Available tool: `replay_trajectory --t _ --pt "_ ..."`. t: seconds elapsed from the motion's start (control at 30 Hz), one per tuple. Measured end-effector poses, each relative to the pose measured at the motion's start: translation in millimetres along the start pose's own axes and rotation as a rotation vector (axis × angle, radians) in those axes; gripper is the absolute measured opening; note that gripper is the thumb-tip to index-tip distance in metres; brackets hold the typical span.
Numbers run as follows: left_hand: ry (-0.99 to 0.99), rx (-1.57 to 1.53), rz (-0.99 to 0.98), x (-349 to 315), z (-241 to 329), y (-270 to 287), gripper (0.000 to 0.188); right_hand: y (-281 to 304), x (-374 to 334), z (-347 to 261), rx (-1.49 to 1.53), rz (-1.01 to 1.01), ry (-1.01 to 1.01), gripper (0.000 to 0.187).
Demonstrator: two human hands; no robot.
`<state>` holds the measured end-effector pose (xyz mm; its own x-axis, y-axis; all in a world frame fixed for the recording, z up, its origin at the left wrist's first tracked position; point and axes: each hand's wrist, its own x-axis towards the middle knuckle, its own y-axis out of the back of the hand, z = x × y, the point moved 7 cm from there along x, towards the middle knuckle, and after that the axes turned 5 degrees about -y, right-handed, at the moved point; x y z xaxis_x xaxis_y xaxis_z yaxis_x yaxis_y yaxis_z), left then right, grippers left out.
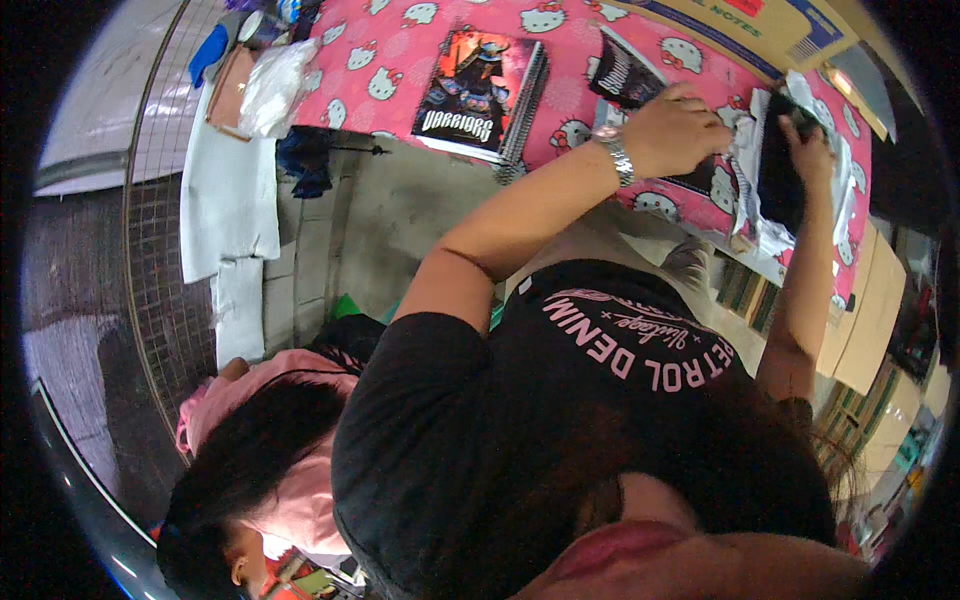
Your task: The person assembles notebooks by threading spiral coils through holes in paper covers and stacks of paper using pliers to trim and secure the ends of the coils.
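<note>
My left hand [682,134], with a metal-band watch [614,155] at the wrist, is over the pink table; its fingers curl inward, and what they hold, if anything, is hidden. Partly under that hand and wrist lie dark printed notebooks [622,76]. To the right, a black flat item [780,175] rests in torn white wrapping [770,237]. My right hand [808,150] lies on its upper part with the fingers apart. Left of my hands, a stack of spiral notebooks [478,88] with a warrior picture on the cover sits near the table edge.
The tablecloth [385,83] is pink with white cat figures. A cardboard box [720,28] stands at the back, and more cartons [862,315] at the right. Clear plastic [275,88] lies at the table's left end. A person in pink [290,440] is low at my left.
</note>
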<state>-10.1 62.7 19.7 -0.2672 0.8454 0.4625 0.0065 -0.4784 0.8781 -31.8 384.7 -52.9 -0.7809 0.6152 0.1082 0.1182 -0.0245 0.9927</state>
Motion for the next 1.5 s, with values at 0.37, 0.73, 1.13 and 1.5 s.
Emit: replay_trajectory --t 0.37,0.73,1.13,1.5 --pt "0.193 -0.06 0.141 -19 -7 9 0.026 76 -142 -78 1.587 -0.831 0.604 0.058" --pt "0.193 -0.052 0.05 -9 6 13 0.044 77 -149 -98 1.449 -0.836 0.71 0.047" --pt "0.179 -0.096 0.097 -11 2 13 0.056 92 -157 -109 1.374 -0.942 0.784 0.054" --pt "0.09 -0.059 0.097 -14 -59 32 0.051 65 -130 -137 1.379 -1.109 0.494 0.05"
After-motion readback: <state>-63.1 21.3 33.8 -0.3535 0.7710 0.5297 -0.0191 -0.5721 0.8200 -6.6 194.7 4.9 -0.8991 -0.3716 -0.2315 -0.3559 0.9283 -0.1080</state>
